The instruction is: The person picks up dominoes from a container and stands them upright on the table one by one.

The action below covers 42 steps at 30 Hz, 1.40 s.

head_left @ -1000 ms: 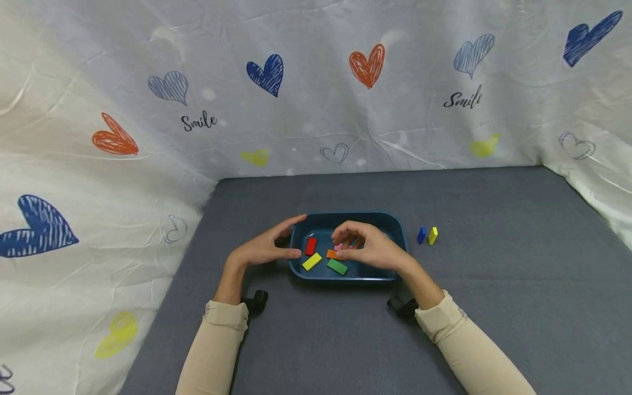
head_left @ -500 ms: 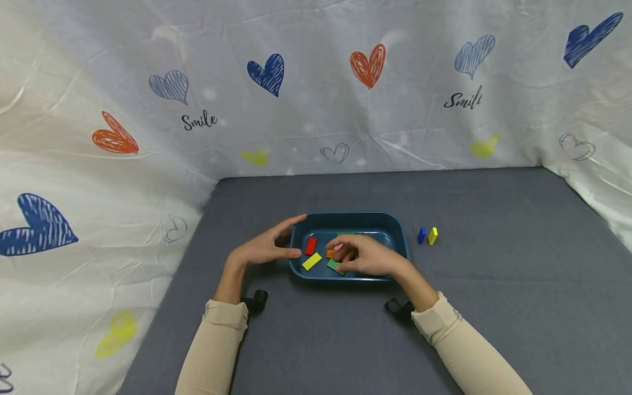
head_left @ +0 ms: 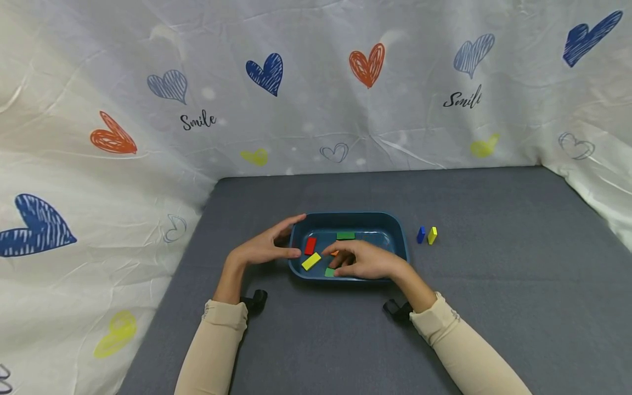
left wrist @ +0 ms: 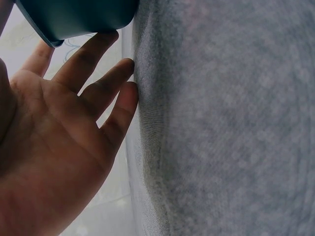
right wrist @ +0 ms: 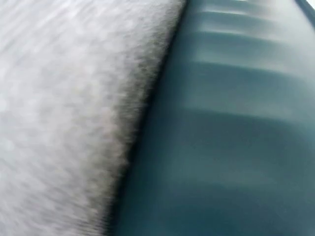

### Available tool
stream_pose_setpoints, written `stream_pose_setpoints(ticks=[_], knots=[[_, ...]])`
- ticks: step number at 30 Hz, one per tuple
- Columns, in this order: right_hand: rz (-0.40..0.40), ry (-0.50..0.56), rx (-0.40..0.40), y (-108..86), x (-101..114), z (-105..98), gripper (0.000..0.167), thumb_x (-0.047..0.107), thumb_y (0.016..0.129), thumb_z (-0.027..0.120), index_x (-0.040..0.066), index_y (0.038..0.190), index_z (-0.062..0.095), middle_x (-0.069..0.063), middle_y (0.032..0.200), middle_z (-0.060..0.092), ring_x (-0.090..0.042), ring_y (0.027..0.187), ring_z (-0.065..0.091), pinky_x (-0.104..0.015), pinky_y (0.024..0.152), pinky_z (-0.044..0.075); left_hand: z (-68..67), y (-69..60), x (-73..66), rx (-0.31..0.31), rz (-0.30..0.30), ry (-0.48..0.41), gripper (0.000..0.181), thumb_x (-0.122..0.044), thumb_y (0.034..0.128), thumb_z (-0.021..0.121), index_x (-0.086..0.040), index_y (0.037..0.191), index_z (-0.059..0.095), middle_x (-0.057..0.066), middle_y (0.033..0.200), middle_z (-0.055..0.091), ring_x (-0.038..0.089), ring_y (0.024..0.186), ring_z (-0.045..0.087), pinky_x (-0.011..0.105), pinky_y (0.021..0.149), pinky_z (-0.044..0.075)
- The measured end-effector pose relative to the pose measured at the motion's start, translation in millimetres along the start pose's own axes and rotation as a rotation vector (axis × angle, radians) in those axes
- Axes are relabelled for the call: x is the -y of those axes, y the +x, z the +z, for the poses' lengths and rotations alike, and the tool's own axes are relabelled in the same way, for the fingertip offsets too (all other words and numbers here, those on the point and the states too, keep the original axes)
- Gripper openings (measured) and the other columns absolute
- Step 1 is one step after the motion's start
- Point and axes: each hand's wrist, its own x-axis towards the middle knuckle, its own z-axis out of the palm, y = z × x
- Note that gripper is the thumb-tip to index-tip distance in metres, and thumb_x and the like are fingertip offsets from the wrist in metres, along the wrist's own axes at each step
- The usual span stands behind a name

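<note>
A dark teal tray (head_left: 367,220) lies on the table with small colored blocks inside. My left hand (head_left: 269,244) is at its left end, thumb by the near side and fingers stretched to the back corner. In the left wrist view, the left hand's (left wrist: 64,118) spread fingers touch the tray's wall (left wrist: 83,17). Inside the tray, my right hand (head_left: 367,259) pinches a green block (head_left: 329,272) near the front wall, partly covered by the fingers. Close by lie a yellow block (head_left: 311,261), a red block (head_left: 310,246) and a mostly hidden orange block (head_left: 335,253).
Another green block (head_left: 345,236) lies toward the tray's back. Outside, to the right, a blue block (head_left: 421,235) and a yellow block (head_left: 432,236) stand upright on the grey tablecloth (head_left: 494,263). The right wrist view shows only the tray's outer wall (right wrist: 221,147) and cloth.
My right hand has moved toward the tray's front, uncovering the back green block and hiding the pink piece. The front green block has shifted slightly nearer. My left hand stays put.
</note>
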Motion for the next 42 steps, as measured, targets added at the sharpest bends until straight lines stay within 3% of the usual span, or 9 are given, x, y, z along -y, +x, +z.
stream_pose_setpoints(ticks=[5,9,16,21,29,35,42], knots=[[0.025,0.059,0.116,-0.5,4,0,0.041,0.017,0.105,0.059,0.006,0.144,0.056,-0.012,0.128,0.067,-0.019,0.115,0.067,-0.032,0.098,0.054,0.2,-0.5,0.8,0.002,-0.001,0.002,0.086,-0.036,0.0928,0.076,-0.046,0.159,0.024,-0.005,0.171,0.015,0.041,0.156,0.022,0.068,0.116,0.032],[0.044,0.061,0.139,-0.9,5,-1,0.039,0.017,0.106,0.056,0.008,0.144,0.057,-0.01,0.128,0.065,-0.017,0.113,0.063,-0.033,0.096,0.052,0.1,-0.8,1.0,0.002,-0.008,0.0,0.085,-0.037,0.0925,0.077,-0.047,0.159,0.024,-0.006,0.171,0.015,0.04,0.156,0.022,0.067,0.116,0.032],[0.066,0.151,0.147,-2.8,6,-4,0.038,0.014,0.107,0.053,0.007,0.144,0.056,-0.011,0.127,0.067,-0.017,0.114,0.065,-0.034,0.098,0.052,0.3,-0.2,1.1,-0.001,-0.008,-0.001,0.086,-0.036,0.0926,0.077,-0.043,0.16,0.024,-0.006,0.17,0.016,0.04,0.156,0.022,0.067,0.116,0.032],[0.07,0.191,0.135,-3.6,6,-6,0.038,0.014,0.107,0.052,0.007,0.144,0.056,-0.01,0.124,0.07,-0.02,0.108,0.065,-0.037,0.09,0.053,0.7,-0.8,0.3,0.003,-0.004,-0.001,0.086,-0.036,0.0927,0.076,-0.044,0.16,0.023,-0.005,0.171,0.015,0.041,0.156,0.021,0.068,0.116,0.031],[0.036,0.234,0.155,-3.7,5,-9,0.042,0.014,0.105,0.056,0.006,0.146,0.053,-0.012,0.122,0.07,-0.02,0.109,0.065,-0.033,0.083,0.053,0.1,-1.3,-0.1,0.004,0.005,0.002,0.086,-0.035,0.0934,0.076,-0.045,0.16,0.023,-0.005,0.171,0.014,0.041,0.156,0.021,0.069,0.115,0.031],[0.004,0.291,0.164,-4.5,3,-11,0.045,0.011,0.104,0.059,0.001,0.147,0.049,-0.014,0.119,0.069,-0.02,0.099,0.063,-0.029,0.08,0.052,0.3,-1.3,0.8,0.004,-0.009,-0.004,0.085,-0.036,0.0929,0.076,-0.048,0.159,0.023,-0.007,0.171,0.014,0.039,0.156,0.021,0.068,0.116,0.032],[0.022,0.349,0.146,-6.8,6,-12,0.046,0.009,0.101,0.063,0.002,0.145,0.052,-0.01,0.116,0.068,-0.021,0.099,0.065,-0.029,0.083,0.054,0.7,-0.4,-0.8,0.001,-0.007,-0.001,0.085,-0.037,0.0927,0.076,-0.05,0.158,0.023,-0.007,0.171,0.014,0.039,0.156,0.022,0.068,0.115,0.032]])
